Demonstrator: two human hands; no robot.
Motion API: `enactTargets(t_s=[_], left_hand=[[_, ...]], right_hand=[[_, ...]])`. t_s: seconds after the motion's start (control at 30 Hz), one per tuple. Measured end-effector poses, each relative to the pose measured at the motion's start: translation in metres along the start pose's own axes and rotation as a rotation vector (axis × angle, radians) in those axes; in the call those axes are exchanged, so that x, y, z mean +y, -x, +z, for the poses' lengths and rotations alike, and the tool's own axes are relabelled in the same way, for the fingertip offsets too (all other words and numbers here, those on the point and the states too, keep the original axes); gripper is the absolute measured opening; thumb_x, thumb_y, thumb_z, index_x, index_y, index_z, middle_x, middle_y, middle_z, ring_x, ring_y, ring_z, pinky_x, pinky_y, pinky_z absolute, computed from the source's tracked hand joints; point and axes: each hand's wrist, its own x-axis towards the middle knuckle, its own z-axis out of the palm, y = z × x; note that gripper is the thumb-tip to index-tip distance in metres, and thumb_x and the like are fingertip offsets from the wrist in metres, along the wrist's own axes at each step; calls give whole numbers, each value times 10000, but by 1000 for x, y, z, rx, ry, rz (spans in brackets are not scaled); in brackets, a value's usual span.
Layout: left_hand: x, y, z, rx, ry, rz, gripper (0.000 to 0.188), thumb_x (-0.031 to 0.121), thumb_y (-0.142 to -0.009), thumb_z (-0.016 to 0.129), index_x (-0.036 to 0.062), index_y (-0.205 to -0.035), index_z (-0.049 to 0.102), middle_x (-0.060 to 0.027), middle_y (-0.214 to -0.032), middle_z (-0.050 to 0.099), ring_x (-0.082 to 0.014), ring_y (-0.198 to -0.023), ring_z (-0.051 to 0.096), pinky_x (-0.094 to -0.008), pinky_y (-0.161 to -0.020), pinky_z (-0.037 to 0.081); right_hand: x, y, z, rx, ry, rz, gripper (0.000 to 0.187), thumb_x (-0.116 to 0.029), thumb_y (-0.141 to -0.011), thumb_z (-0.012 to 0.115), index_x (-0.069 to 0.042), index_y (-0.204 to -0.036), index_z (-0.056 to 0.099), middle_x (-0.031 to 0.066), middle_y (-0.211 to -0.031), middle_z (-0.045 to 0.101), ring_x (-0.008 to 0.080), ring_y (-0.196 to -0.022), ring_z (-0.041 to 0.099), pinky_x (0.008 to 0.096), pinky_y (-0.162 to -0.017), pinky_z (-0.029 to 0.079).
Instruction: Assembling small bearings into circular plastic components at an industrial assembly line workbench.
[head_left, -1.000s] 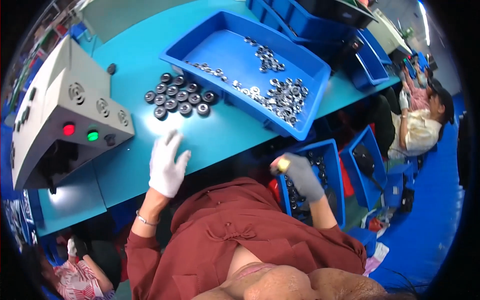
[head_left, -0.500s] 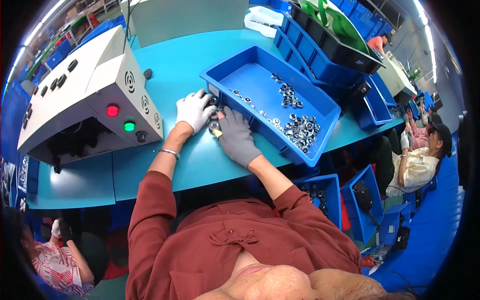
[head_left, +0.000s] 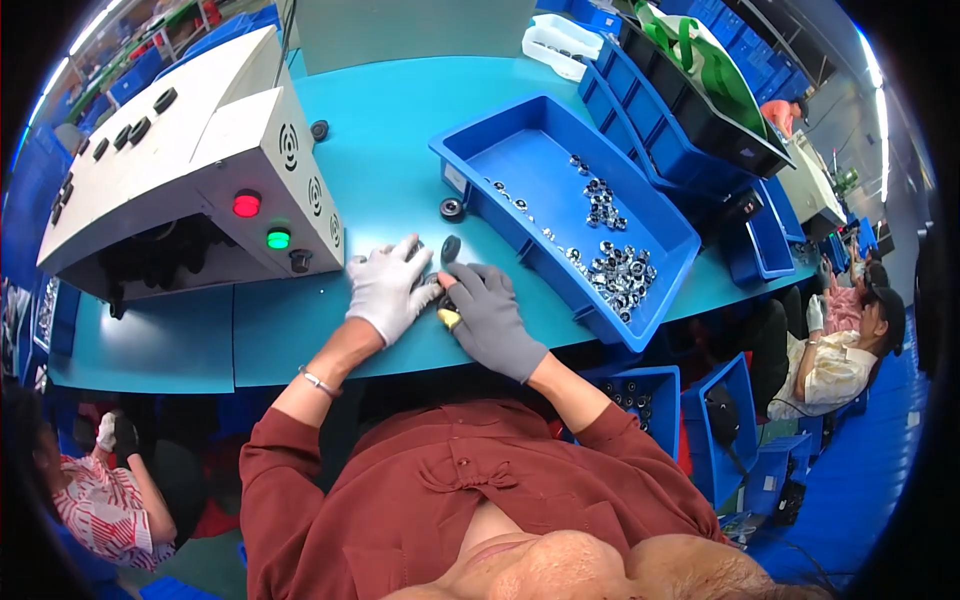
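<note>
My left hand [head_left: 388, 290], in a whitish glove, rests on the turquoise bench with its fingers curled over small black wheels that are mostly hidden. Facing it, my right hand [head_left: 492, 318] wears a dark grey glove with yellow at one fingertip; its fingers bend inward around the same cluster. Between the fingertips one black wheel [head_left: 451, 250] stands tilted, close to my right index finger. Another black wheel [head_left: 452, 209] lies farther off, beside the corner of a blue tray [head_left: 530, 240]. Inside that tray are many shiny metal-and-black small parts [head_left: 622, 275].
At left stands a white machine [head_left: 225, 165] with red and green lights and black wheels on top. One wheel [head_left: 320, 130] lies beside it. Stacked blue bins [head_left: 640, 110] rise at the back right. Below the bench's right edge is a bin [head_left: 655, 385] of dark parts. Co-workers sit at both sides.
Both hands have drawn toward my body, away from the tray's corner, bringing black wheels along. One wheel is left by the tray. The whole view has shifted slightly.
</note>
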Motion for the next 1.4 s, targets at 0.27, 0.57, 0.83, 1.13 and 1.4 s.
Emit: enactTargets(t_s=[0.27, 0.57, 0.83, 1.13, 1.4], left_hand=[[-4, 13, -1, -14, 48, -11, 538, 435, -839, 709, 173, -1299, 608, -121, -1450, 529, -327, -1250, 523, -554, -994, 345], [-10, 10, -7, -41, 101, 12, 545, 451, -853, 703, 125, -1280, 610, -145, -1440, 530, -322, -1259, 526, -552, -1036, 338], [-14, 6, -14, -118, 203, -14, 594, 378, -845, 735, 81, -1332, 568, -159, -1448, 523, -334, -1339, 469, -511, -1097, 319], [-13, 7, -16, 217, 283, 22, 442, 238, -782, 787, 87, -1173, 646, -165, -1301, 615, -329, -1192, 578, -473, -1021, 397], [43, 16, -25, 334, 855, -92, 516, -1, -754, 804, 55, -1247, 663, -126, -957, 685, -202, -791, 682, -305, -735, 560]], right_hand=[[24, -50, 13, 156, -45, 9, 405, 11, -790, 593, -10, -1195, 587, 159, -1291, 553, 368, -1143, 514, 457, -958, 464], [47, -105, 39, -47, 420, 101, 327, -73, -862, 597, 13, -1177, 576, 142, -1145, 567, 305, -1013, 604, 423, -794, 560], [30, -96, 23, -162, 196, 148, 311, -86, -811, 670, -17, -1108, 607, 165, -1117, 570, 356, -1016, 629, 452, -858, 528], [18, -67, -39, -159, -685, 478, 323, -91, -879, 663, -19, -1194, 650, 54, -965, 659, 116, -866, 612, 263, -767, 486], [0, -30, -59, -137, -1211, 560, 475, -42, -889, 681, 18, -1353, 596, 47, -1145, 668, 79, -1010, 595, 236, -875, 489]])
